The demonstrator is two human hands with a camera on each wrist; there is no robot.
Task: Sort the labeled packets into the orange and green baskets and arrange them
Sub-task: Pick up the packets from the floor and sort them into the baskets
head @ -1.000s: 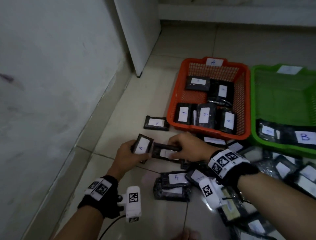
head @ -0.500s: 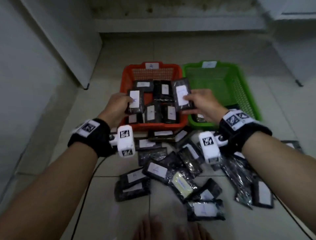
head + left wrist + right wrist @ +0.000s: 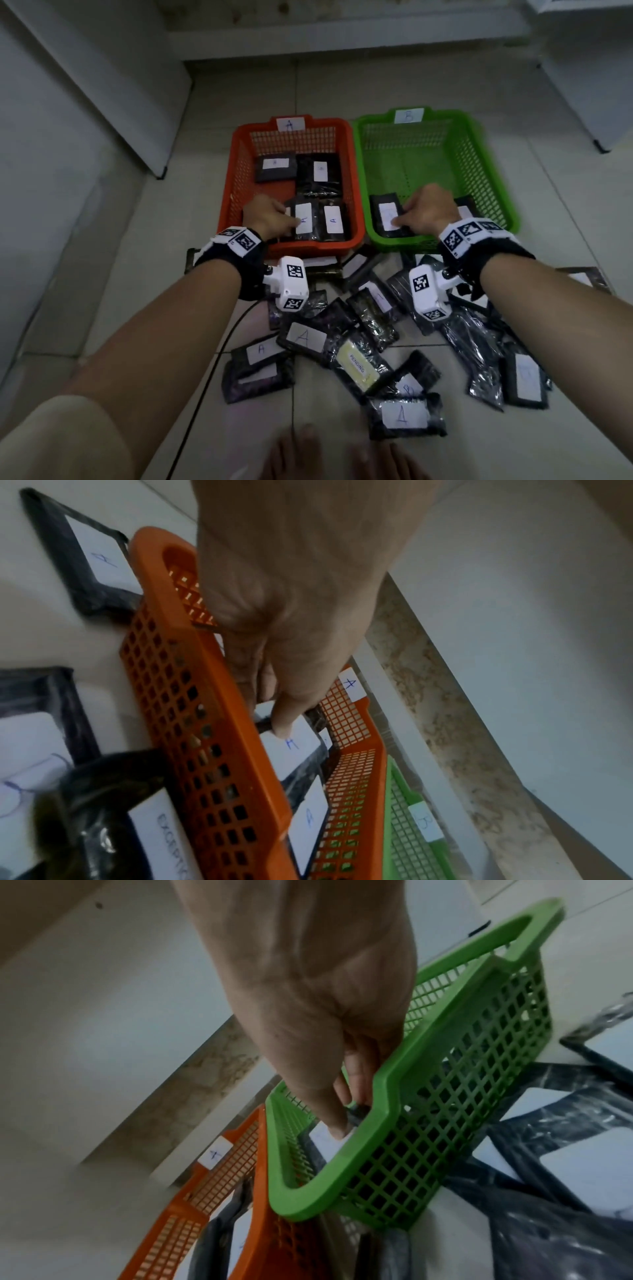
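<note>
In the baskets: each hand sets down a packet.
Left hand (image 3: 270,216) pinches an A packet (image 3: 303,219); right hand (image 3: 428,210) pinches another packet (image 3: 387,216). They look light, crinkly and slippery; grip edges.

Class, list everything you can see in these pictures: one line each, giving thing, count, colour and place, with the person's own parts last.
Orange basket: one, orange, on the floor at left, tagged A.
Green basket: one, green, beside it at right, tagged B.
Packets in orange basket: at least five, black with white labels.
Packets in green basket: at least two, black, near end.
Loose packets: many, black, heaped on the floor before the baskets.
Pending packet: one, yellow label, in the heap.
Left hand: in the orange basket, fingers on a packet.
Right hand: in the green basket, fingers on a packet.
Bare feet: bottom edge.
</note>
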